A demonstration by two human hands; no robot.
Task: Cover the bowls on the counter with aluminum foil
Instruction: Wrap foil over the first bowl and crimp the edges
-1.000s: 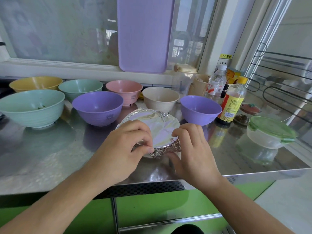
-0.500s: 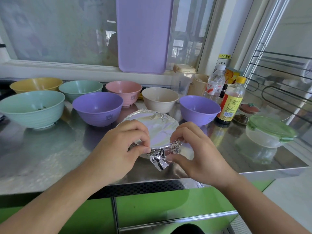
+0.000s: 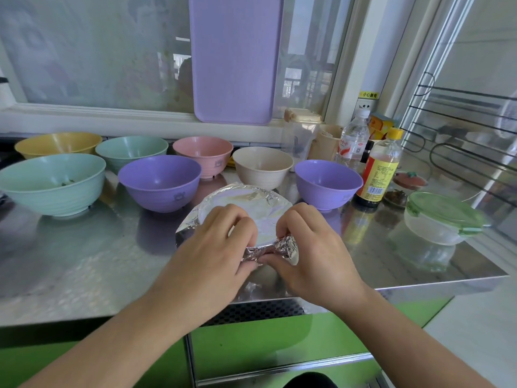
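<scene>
A bowl covered with aluminum foil [image 3: 246, 203] stands at the middle of the steel counter [image 3: 84, 261], near its front edge. My left hand [image 3: 212, 247] and my right hand [image 3: 313, 247] both pinch the crumpled foil edge [image 3: 282, 247] at the bowl's near rim. Behind it stand several uncovered bowls: a large mint bowl [image 3: 53, 183], a yellow bowl [image 3: 56, 144], a smaller mint bowl [image 3: 131, 149], a purple bowl [image 3: 159, 183], a pink bowl [image 3: 202, 155], a beige bowl [image 3: 263, 169] and a second purple bowl [image 3: 327, 183].
At the right stand a sauce bottle with a yellow cap [image 3: 380, 169], a water bottle [image 3: 354, 141] and a clear container with a green lid [image 3: 442, 217]. A purple tray [image 3: 235, 57] leans against the window. A wire rack [image 3: 461, 130] hangs at the far right.
My right hand has folded the loose foil tail up against the bowl's near rim. Both hands have drawn closer together at that edge.
</scene>
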